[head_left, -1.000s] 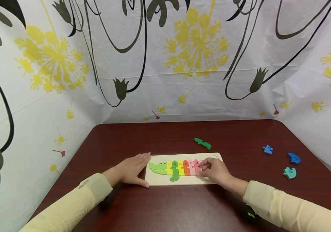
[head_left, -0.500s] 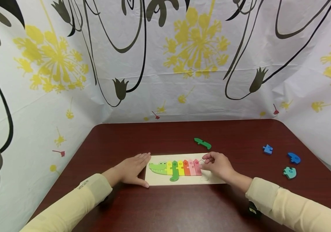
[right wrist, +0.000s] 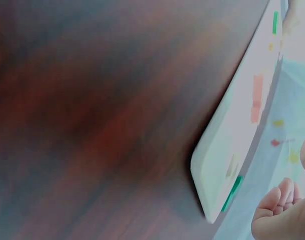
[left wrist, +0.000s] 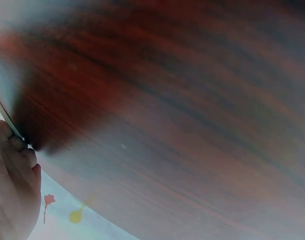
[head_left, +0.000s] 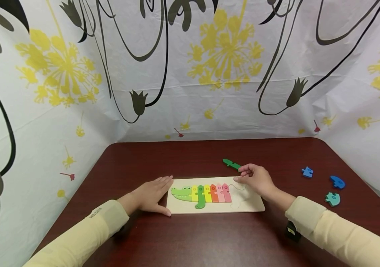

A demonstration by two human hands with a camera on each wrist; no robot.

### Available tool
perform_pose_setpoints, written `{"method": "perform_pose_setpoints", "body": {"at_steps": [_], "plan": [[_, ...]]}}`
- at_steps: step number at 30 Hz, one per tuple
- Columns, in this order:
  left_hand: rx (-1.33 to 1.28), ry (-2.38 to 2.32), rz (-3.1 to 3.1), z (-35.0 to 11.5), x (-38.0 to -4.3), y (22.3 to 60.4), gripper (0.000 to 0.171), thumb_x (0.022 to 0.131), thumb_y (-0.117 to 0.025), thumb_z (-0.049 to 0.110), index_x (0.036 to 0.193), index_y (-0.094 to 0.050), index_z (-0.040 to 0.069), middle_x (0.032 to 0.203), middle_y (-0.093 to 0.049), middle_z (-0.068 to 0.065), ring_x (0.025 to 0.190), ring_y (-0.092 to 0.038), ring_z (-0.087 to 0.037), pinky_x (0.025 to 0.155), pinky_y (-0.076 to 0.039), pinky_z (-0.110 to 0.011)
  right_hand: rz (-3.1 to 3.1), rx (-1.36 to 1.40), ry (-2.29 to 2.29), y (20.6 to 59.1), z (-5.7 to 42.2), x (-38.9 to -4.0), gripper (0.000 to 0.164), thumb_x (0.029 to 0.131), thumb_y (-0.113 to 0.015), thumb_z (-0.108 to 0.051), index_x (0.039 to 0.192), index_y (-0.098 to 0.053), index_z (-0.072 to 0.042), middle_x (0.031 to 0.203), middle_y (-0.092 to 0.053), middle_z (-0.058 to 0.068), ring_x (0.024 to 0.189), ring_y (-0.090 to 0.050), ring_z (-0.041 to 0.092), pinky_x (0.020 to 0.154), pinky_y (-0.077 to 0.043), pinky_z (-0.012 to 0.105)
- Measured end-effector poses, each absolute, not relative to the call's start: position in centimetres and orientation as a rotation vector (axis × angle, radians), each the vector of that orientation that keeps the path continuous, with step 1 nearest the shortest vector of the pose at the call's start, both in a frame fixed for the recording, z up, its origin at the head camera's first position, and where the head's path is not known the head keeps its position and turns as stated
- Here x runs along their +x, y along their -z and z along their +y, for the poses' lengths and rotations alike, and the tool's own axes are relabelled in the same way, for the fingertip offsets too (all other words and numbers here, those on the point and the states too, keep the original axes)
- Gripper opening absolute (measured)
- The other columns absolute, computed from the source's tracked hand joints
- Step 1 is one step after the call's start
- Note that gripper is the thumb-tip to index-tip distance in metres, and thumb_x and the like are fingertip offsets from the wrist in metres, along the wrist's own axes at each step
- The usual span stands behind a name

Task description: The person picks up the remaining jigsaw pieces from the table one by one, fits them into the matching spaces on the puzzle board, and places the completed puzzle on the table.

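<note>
A crocodile puzzle board of pale wood lies on the table, with the green head and a row of yellow, green, orange and pink pieces set in it. At its left edge rests my left hand, fingers straight and thumb spread; part of that hand shows in the left wrist view. My right hand is over the board's far right corner, fingertips right at the near end of a long green puzzle piece. In the right wrist view, the right hand's thumb and fingers are apart.
To the right on the dark red table lie a small blue piece, a curved blue piece and a teal piece. Behind the table hangs a white patterned cloth.
My right hand has moved from the pink end of the row, up and right, to the long green puzzle piece. The outlined tail end of the board now shows. My left hand stays put.
</note>
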State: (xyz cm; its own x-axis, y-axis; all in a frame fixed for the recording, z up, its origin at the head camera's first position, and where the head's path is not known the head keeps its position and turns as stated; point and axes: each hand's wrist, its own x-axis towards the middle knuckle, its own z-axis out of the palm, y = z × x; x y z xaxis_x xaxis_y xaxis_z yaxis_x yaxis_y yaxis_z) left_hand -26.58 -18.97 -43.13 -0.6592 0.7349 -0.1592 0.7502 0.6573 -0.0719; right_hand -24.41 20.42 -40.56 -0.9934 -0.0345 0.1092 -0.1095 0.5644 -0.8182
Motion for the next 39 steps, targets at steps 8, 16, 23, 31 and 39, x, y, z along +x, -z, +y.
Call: {"method": "perform_pose_setpoints", "body": {"at_steps": [8, 16, 23, 31, 39], "plan": [[1.244, 0.208, 2.752, -18.9, -26.5, 43.0, 0.117, 0.078, -0.034, 0.087, 0.155, -0.014, 0.001, 0.161, -0.011, -0.014, 0.146, -0.012, -0.024, 0.117, -0.016, -0.035, -2.683, 0.129, -1.455, 40.4, 22.1, -26.1, 0.047, 0.082, -0.080, -0.025, 0.114, -0.062, 0.005, 0.093, -0.061, 0.009, 0.084, -0.055, 0.023, 0.062, -0.050, 0.024], [1.246, 0.190, 2.749, -18.9, -26.6, 43.0, 0.117, 0.078, -0.035, 0.087, 0.155, -0.014, 0.001, 0.161, -0.011, -0.014, 0.147, -0.012, -0.024, 0.117, -0.016, -0.035, -2.717, 0.191, -1.459, 41.0, 24.2, -28.0, 0.053, 0.084, -0.078, -0.031, 0.119, -0.061, 0.006, 0.097, -0.061, 0.010, 0.088, -0.055, 0.024, 0.067, -0.052, 0.032], [1.243, 0.207, 2.745, -18.8, -26.7, 42.8, 0.117, 0.078, -0.033, 0.088, 0.155, -0.013, 0.001, 0.161, -0.011, -0.014, 0.147, -0.012, -0.024, 0.117, -0.016, -0.035, -2.752, 0.288, -1.439, 41.5, 25.1, -29.6, 0.055, 0.084, -0.079, -0.028, 0.122, -0.059, 0.006, 0.102, -0.060, 0.014, 0.089, -0.054, 0.024, 0.068, -0.050, 0.027], [1.237, 0.200, 2.739, -18.8, -26.6, 42.8, 0.117, 0.078, -0.034, 0.087, 0.155, -0.013, 0.002, 0.161, -0.011, -0.014, 0.147, -0.012, -0.023, 0.117, -0.015, -0.035, -2.812, 0.347, -1.407, 42.0, 25.4, -31.2, 0.056, 0.084, -0.078, -0.026, 0.126, -0.057, 0.005, 0.107, -0.059, 0.018, 0.092, -0.052, 0.026, 0.072, -0.049, 0.030], [1.241, 0.193, 2.738, -18.8, -26.6, 42.7, 0.116, 0.079, -0.035, 0.087, 0.155, -0.014, 0.001, 0.161, -0.012, -0.014, 0.147, -0.012, -0.025, 0.117, -0.016, -0.035, -2.866, 0.408, -1.442, 42.6, 25.6, -32.4, 0.056, 0.085, -0.077, -0.019, 0.129, -0.054, 0.008, 0.110, -0.056, 0.019, 0.095, -0.051, 0.026, 0.078, -0.047, 0.032]]}}
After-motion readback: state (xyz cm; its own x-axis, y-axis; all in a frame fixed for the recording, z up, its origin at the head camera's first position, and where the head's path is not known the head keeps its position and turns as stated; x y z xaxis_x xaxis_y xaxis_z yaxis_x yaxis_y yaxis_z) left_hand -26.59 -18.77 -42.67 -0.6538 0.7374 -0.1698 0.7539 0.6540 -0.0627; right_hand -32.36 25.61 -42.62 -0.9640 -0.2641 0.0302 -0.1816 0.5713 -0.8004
